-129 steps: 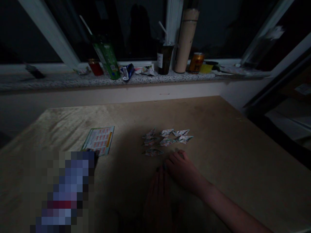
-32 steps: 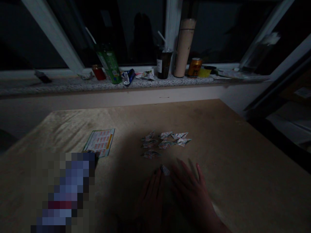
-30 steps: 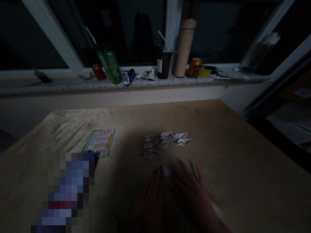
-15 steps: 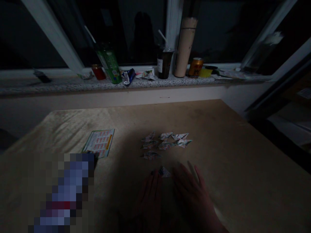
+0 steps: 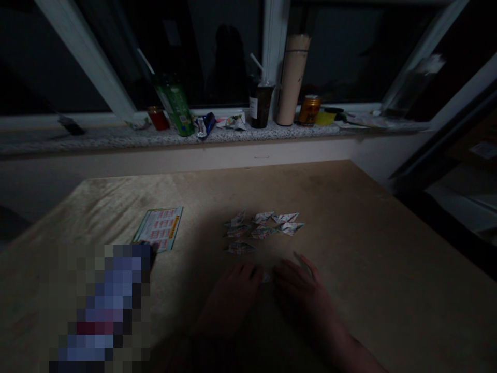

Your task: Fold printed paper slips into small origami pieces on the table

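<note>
the left hand point(image 5: 232, 296), fingers curled, is just left of a small paper piece point(image 5: 266, 277) on the table point(image 5: 341, 207); the right hand point(image 5: 303, 295), half open, is just right. i cannot tell whether either grips it. seven folded papers point(image 5: 262, 232) lie farther off.

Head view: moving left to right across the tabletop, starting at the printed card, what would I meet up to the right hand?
Printed card → left hand → small piece of paper → right hand. Left out: the folded paper shapes, which spread across the same span as the hands.
</note>
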Action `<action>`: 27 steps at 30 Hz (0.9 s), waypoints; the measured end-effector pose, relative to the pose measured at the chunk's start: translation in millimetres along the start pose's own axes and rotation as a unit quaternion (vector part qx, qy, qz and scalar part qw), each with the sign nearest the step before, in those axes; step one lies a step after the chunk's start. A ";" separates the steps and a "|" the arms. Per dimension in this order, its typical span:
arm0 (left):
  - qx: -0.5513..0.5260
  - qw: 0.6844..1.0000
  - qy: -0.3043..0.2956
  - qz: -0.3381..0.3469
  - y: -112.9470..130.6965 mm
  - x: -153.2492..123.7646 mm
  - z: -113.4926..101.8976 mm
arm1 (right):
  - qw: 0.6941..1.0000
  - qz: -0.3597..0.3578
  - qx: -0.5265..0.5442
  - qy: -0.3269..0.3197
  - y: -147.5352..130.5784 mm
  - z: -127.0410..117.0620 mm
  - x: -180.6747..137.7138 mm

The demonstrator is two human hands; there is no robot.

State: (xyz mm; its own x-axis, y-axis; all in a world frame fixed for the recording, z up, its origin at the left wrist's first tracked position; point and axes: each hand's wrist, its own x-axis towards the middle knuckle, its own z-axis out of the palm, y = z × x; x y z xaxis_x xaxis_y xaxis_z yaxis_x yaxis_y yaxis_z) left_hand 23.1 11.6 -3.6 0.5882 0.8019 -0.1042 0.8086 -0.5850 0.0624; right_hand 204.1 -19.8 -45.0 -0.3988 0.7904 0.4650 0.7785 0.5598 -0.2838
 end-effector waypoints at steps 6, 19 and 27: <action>-0.161 0.985 0.026 -0.052 -2.8 -3.8 3.7 | 0.983 0.116 0.144 -0.013 1.7 -8.4 21.6; -0.579 0.802 0.082 -0.121 -6.3 -5.9 -0.1 | 0.856 0.279 0.434 0.026 -13.5 -0.4 61.7; -0.703 0.688 0.094 -0.155 -12.4 -2.7 13.8 | 0.876 0.196 0.441 -0.002 -13.2 6.2 64.2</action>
State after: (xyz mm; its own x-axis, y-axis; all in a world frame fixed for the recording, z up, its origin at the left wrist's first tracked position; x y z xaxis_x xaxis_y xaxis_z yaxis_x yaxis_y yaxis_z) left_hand 11.3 15.0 -17.8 0.2696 0.9404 -0.2074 0.0296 0.2072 0.9779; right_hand 165.2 25.1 -16.6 -0.1877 0.9645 0.1856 0.1787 0.2193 -0.9591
